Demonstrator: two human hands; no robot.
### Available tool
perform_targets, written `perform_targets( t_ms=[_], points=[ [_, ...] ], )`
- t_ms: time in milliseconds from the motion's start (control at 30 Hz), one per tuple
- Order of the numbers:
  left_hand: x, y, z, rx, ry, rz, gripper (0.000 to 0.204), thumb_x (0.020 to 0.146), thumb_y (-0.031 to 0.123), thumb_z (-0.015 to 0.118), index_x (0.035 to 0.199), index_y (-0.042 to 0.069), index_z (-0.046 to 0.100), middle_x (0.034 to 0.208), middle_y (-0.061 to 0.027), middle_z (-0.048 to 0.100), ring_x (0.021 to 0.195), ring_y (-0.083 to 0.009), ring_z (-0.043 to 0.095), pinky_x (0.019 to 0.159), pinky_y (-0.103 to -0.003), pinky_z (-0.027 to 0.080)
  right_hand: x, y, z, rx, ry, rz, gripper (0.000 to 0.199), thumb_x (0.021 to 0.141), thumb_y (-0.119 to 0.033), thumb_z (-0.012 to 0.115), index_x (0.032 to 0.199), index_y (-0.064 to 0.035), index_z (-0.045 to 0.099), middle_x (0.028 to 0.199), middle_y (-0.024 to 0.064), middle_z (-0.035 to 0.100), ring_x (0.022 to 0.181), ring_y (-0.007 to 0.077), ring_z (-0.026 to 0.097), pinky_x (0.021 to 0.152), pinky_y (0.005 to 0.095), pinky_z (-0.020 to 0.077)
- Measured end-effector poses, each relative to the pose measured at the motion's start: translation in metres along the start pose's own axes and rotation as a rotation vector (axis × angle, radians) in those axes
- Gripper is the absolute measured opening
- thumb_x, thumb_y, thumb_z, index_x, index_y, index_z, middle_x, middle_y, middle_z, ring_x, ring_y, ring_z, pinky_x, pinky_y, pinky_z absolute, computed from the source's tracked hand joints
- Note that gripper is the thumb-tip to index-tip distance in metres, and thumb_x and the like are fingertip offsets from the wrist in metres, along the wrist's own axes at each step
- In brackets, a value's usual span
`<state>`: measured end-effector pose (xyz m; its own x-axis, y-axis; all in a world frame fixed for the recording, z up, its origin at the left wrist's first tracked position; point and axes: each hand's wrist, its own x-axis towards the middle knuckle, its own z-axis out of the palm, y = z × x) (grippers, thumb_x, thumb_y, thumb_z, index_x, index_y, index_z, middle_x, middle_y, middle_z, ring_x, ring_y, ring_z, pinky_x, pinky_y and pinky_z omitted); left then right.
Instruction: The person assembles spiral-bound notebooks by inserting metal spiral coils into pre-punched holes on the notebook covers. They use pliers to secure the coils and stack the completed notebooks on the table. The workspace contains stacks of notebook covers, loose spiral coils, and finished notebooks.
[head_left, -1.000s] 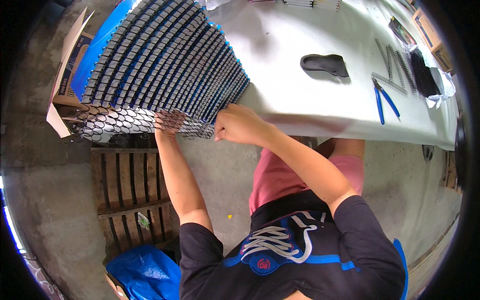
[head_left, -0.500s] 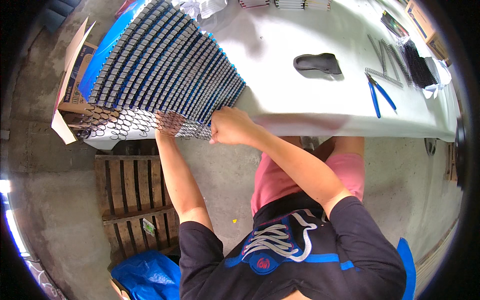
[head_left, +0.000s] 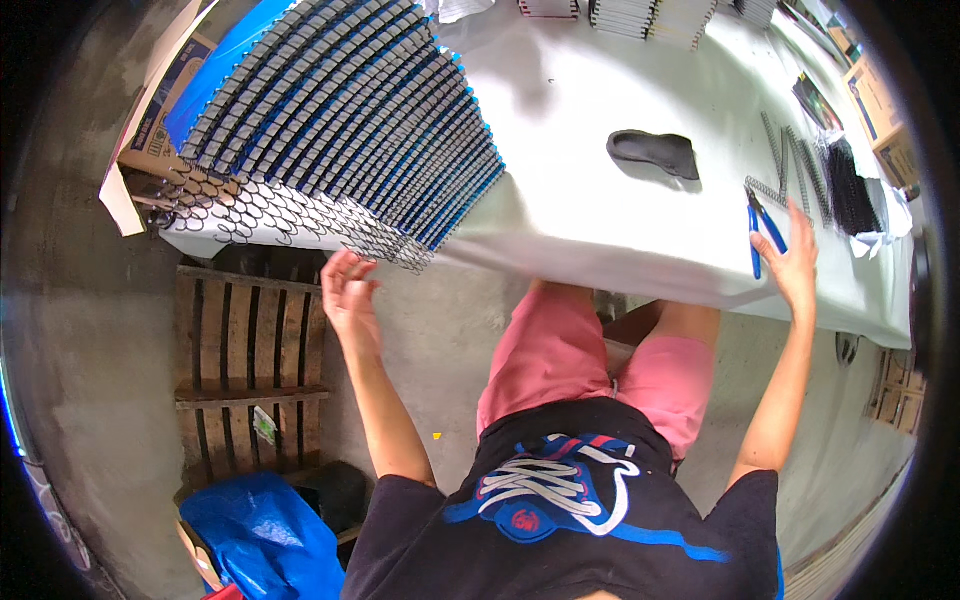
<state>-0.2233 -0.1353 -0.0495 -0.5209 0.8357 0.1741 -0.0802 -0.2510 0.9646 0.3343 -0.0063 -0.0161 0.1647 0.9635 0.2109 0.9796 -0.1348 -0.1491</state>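
Note:
A large fanned stack of spiral-bound books (head_left: 340,120) lies at the left of the table, its black coil ends (head_left: 280,215) hanging out along the near edge. Just below those coil ends is my left hand (head_left: 350,290), fingers loosely bent and apart, with nothing seen in it. Over at the right, my right hand (head_left: 796,262) reaches onto the blue-handled cutting pliers (head_left: 755,235). Its thumb lies over the handles and its fingers are stretched out, not closed round them. The pliers rest on the table, jaws pointing away, beside loose spiral coils (head_left: 785,160).
A dark, sole-shaped piece (head_left: 655,152) lies on the white-covered table (head_left: 570,210). Behind it stand stacks of bound books (head_left: 625,15). A black bundle of coils (head_left: 850,195) and cardboard boxes (head_left: 872,95) are at far right. An open carton (head_left: 150,150) stands left; a wooden pallet (head_left: 250,340) is below.
My right hand has left the corner of the book stack and swung right to the pliers. My left hand has come out from under the coil ends, toward me.

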Motion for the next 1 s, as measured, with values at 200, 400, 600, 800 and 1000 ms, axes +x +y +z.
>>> perform_targets(
  t_ms=[200,400,600,800,1000],
  points=[
    [-0.036,0.002,0.066,0.092,0.083,-0.114,0.054,0.075,0.002,0.071,0.123,0.001,0.046,0.118,-0.0088,0.053,0.099,-0.0167,0.055,0.082,-0.029,0.049,-0.019,-0.027,0.025,0.032,-0.092,-0.023,0.079,0.084,-0.063,0.045,0.142,-0.0135,0.027,0.146,0.013,0.028,0.134,0.0361,0.023,0.106,0.0592,0.0145],
    [-0.029,-0.014,0.082,0.121,0.17,-0.025,0.024,0.086,0.011,0.064,0.106,0.001,0.055,0.096,-0.0036,0.061,0.079,-0.0102,0.058,0.067,-0.025,0.047,-0.04,-0.067,0.01,-0.036,-0.091,-0.045,0.065,0.089,-0.054,0.043,0.138,-0.0127,0.032,0.14,0.0108,0.033,0.13,0.034,0.028,0.102,0.0608,0.0206],
    [-0.03,-0.018,0.089,-0.024,0.229,-0.025,0.019,0.089,0.014,0.061,0.101,0.001,0.056,0.09,-0.0024,0.06,0.075,-0.0088,0.056,0.07,-0.024,0.049,-0.062,-0.129,0.015,0.336,0.044,-0.319,0.043,0.094,-0.04,0.044,0.122,-0.0081,0.049,0.112,0.0143,0.051,0.101,0.0311,0.053,0.087,0.0426,0.0422],
    [-0.033,-0.016,0.087,-0.134,0.249,-0.103,0.018,0.088,0.013,0.062,0.098,0.0,0.056,0.089,-0.0051,0.061,0.076,-0.0104,0.057,0.074,-0.026,0.049,-0.103,-0.255,0.001,0.564,-0.049,-0.74,0.042,0.073,-0.026,0.069,0.11,-0.0123,0.056,0.097,0.0068,0.055,0.09,0.0258,0.055,0.078,0.0392,0.042],
    [-0.032,-0.012,0.087,-0.159,0.238,-0.113,0.015,0.088,0.012,0.062,0.096,0.0,0.057,0.09,-0.0063,0.061,0.075,-0.0107,0.057,0.073,-0.023,0.048,-0.112,-0.304,0.015,0.394,0.025,-0.715,0.05,0.064,-0.021,0.074,0.11,-0.0156,0.055,0.098,0.0035,0.051,0.1,0.0216,0.049,0.085,0.0467,0.0361]
  ],
)
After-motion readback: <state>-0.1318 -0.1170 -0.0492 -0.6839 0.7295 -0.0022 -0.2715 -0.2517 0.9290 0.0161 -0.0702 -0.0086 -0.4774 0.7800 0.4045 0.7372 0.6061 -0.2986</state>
